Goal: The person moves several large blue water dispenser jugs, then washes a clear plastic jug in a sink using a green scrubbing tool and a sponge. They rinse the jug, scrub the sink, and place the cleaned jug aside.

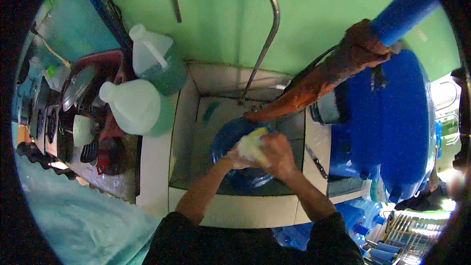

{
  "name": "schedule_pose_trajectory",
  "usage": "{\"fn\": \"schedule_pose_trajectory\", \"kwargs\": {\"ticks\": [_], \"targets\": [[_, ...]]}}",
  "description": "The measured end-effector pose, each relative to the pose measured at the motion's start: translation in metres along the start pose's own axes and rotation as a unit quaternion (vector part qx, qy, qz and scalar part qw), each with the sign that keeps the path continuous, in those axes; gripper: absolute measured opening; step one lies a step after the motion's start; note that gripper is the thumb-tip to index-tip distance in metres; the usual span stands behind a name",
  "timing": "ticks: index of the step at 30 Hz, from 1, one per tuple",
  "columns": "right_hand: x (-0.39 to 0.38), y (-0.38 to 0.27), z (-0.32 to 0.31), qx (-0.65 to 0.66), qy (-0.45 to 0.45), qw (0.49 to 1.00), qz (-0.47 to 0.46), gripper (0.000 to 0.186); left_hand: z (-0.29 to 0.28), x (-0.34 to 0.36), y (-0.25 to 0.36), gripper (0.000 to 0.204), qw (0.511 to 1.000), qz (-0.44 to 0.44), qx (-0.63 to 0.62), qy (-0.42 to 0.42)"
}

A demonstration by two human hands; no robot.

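Note:
Over the sink (184,167), both my hands close around a soft, pale yellow-white thing (251,146) that looks like a sponge or a wadded cloth. My right hand (278,156) grips it from the right and above, fingers curled over it. On the other side, my left hand (236,160) presses against its lower left, its fingers partly hidden. Just below my hands, a blue basin (219,142) sits in the tiled sink. The end of a reddish-brown cloth sleeve (304,95), hanging from a blue pipe (405,10), reaches down to the basin's far rim.
A curved metal faucet (275,17) arches over the sink. Two jugs, one whitish (132,108) and one with green-blue liquid (157,59), stand on the left ledge. A knife (316,162) lies on the right ledge, beside large blue containers (402,122). Cookware and a stove (51,122) are far left.

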State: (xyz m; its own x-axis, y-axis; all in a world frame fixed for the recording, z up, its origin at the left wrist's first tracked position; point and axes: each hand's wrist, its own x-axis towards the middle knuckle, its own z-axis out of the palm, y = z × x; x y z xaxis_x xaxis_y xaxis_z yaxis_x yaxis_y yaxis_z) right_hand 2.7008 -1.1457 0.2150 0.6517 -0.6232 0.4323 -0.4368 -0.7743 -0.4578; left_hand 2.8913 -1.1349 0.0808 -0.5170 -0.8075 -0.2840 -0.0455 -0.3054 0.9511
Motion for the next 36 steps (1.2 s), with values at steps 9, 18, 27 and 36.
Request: {"fn": "schedule_pose_trajectory", "kwargs": {"ticks": [9,18,27,36], "targets": [[-0.037,0.126,0.071,0.474,-0.022,0.725,0.500,0.039,-0.025,-0.024,0.035,0.075,0.947,0.223,0.212,-0.094],[-0.036,-0.007,0.055,0.055,0.026,0.913,0.404,0.053,0.032,-0.048,0.067,0.056,0.907,0.255,0.119,0.314],[-0.096,0.070,0.094,0.484,0.062,0.686,0.540,0.068,0.005,-0.044,0.082,0.066,0.878,0.201,0.110,0.420],[-0.060,0.106,0.110,0.458,-0.020,0.728,0.509,0.065,-0.043,-0.038,0.057,0.059,0.964,0.188,0.170,0.084]]}}
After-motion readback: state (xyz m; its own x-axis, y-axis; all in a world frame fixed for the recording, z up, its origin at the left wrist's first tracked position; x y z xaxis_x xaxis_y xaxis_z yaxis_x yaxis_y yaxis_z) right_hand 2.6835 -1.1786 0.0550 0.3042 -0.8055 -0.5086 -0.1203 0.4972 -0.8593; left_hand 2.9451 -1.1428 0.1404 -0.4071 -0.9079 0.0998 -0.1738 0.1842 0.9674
